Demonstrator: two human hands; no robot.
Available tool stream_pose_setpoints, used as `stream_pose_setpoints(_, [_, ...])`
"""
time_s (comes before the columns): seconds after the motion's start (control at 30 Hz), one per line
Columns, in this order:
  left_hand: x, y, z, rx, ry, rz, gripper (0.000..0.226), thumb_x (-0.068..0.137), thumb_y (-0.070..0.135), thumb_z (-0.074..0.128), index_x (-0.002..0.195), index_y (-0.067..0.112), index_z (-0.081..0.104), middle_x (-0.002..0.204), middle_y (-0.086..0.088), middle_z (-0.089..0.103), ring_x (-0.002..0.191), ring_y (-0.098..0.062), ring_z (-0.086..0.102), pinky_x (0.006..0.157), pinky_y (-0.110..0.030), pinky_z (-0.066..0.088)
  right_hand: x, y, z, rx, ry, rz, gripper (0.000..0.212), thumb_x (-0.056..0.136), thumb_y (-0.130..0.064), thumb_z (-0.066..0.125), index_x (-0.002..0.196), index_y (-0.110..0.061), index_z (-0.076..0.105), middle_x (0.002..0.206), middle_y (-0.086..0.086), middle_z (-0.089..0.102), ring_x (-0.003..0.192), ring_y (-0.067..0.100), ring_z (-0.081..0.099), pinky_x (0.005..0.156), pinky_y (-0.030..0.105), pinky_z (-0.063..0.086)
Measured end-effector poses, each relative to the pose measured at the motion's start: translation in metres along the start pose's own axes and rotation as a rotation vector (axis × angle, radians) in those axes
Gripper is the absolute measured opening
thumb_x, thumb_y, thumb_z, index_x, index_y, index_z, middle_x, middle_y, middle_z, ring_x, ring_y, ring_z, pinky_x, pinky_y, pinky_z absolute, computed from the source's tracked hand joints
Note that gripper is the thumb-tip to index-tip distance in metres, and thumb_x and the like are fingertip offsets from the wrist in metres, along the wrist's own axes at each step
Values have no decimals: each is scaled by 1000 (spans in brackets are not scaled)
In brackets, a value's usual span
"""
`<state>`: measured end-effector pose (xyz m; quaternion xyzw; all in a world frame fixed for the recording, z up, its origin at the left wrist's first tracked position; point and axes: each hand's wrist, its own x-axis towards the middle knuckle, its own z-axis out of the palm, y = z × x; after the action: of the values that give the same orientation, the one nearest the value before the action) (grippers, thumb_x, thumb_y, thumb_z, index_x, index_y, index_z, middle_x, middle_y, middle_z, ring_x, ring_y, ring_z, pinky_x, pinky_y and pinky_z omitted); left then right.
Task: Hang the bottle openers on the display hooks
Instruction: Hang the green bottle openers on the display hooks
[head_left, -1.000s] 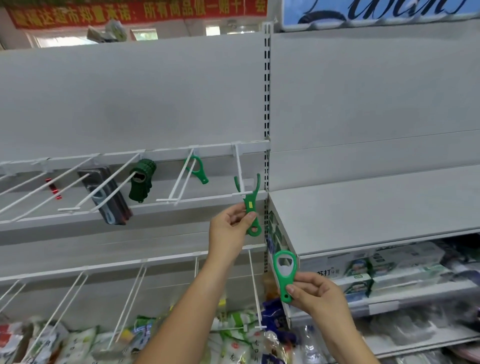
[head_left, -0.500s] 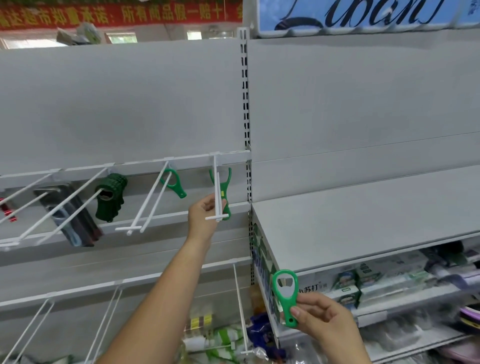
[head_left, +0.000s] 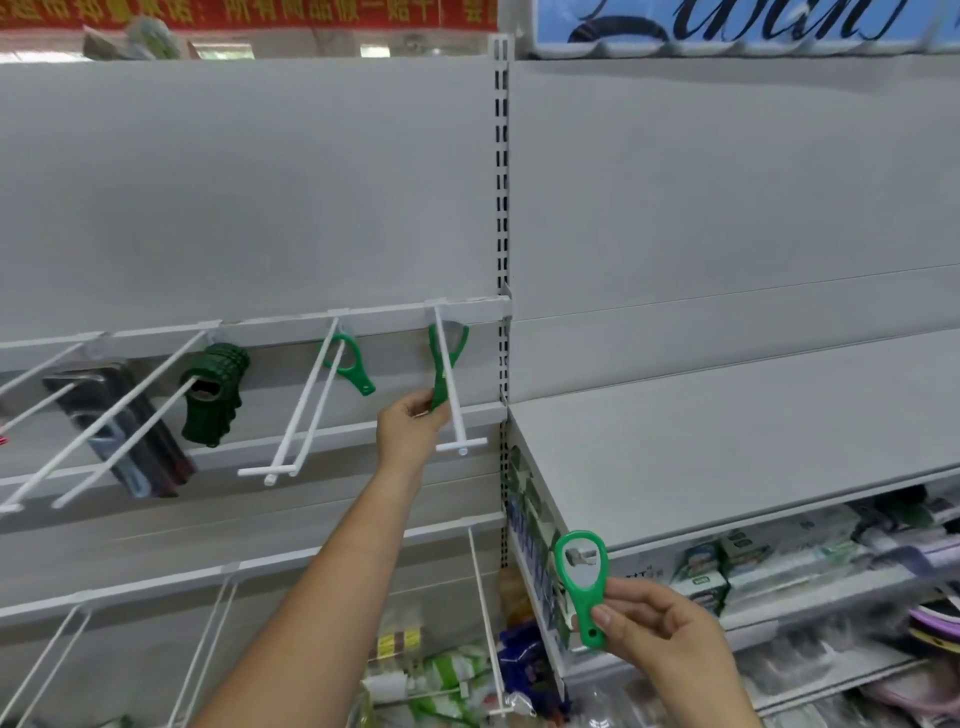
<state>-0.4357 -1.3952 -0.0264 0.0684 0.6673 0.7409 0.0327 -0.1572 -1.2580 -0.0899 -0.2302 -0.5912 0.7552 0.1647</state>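
At the back of the rightmost white wire display hook (head_left: 451, 395), the left hand (head_left: 410, 428) is pinching the lower handle end of a green plastic bottle opener (head_left: 442, 364) between thumb and fingers. That opener is hanging with its long axis close to vertical, its open loop up near the white rail (head_left: 395, 317) and threaded over the hook's wire, its handle pointing down into the closed fingertips. One hook to the left, another green plastic opener (head_left: 349, 364) is hanging near the rail, its handle slanting down and to the right. Further left, a bunch of dark green openers (head_left: 214, 389) is hanging on a third hook. Low on the right, in front of the grey shelf edge (head_left: 727, 525), the right hand (head_left: 657, 631) is gripping a third green oval-headed bottle opener (head_left: 582, 577) by its narrow handle, thumb across the front. This one is standing nearly upright, oval ring pointing up, handle end down between the fingers.
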Motion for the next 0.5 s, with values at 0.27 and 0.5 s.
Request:
stream_pose_setpoints(0.27, [-80,-15,-73,162,34,5,30,84,13,77,113,16,70,104,4,72,94,-4,66,74,-8,50,1,-6,57,-56,-98,-25,24,77,12,73,95,-5,71,78,11,77,68,15,74,58,21,57])
stream_pose_setpoints(0.5, [-172,-21,-143,89,51,-79,29,81,6,79,107,18,73,99,1,77,92,-8,72,74,-15,55,-11,-10,115,-33,-207,-72,25,78,8,74,96,-9,73,84,11,77,76,18,74,63,20,57])
